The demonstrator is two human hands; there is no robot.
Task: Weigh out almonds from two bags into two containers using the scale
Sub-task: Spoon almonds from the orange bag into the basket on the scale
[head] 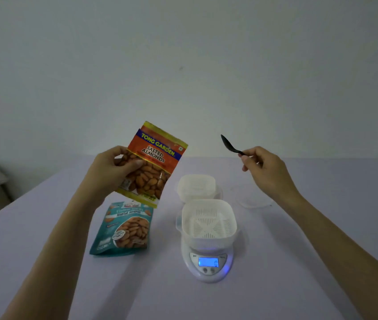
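In the left hand [116, 167], fingers curled behind and thumb pressed across the front, an orange and yellow bag of salted almonds [154, 158], lifted clear of the table [33, 239] and tilted to the right, top edge uppermost; open or sealed, impossible to tell. In the right hand [264, 167], pinched by the handle between thumb and curled fingers, a black spoon [229, 144], bowl pointing up and to the left, well above the tabletop. Flat on the table just below the raised bag, a teal bag of roasted almonds [123, 229], apart from both hands. To its right, a white scale [208, 271] with a lit blue display showing 0, and on its platform a white square container [208, 239] with a slotted inner basket. Just behind that, a second white container [196, 185] on the table; beside it, to the right, something clear and round [252, 199], too faint to identify
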